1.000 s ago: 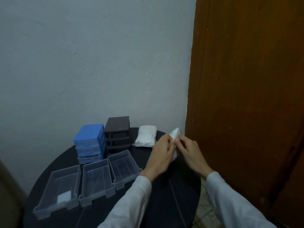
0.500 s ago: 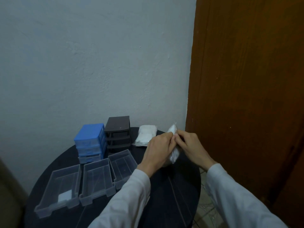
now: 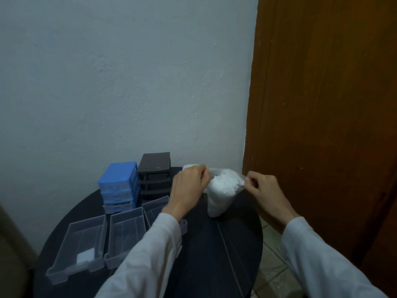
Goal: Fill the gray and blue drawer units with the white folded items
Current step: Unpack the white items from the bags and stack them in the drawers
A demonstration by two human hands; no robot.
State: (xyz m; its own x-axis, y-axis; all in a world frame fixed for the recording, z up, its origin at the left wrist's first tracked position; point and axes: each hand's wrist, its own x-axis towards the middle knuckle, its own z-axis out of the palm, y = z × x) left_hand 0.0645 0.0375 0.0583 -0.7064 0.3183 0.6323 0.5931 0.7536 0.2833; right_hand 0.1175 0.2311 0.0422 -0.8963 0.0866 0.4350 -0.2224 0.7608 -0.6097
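A clear plastic bag of white folded items (image 3: 221, 193) stands upright on the round dark table (image 3: 214, 254). My left hand (image 3: 189, 188) pinches the bag's left top edge and my right hand (image 3: 262, 188) pinches its right top edge, holding the mouth pulled wide. The blue drawer unit (image 3: 119, 186) and the gray drawer unit (image 3: 155, 175) stand at the table's back by the wall. Three clear drawers (image 3: 126, 231) lie in a row in front of them; the leftmost holds one white folded item (image 3: 86, 255). A second white pack (image 3: 187, 167) shows behind my left hand.
A pale wall rises behind the table. A brown wooden door (image 3: 322, 125) stands close on the right, just beyond my right hand. Tiled floor (image 3: 272, 261) shows past the table's right edge.
My hands were together at the top of the bag; they have now drawn apart, stretching its mouth open so the white contents show.
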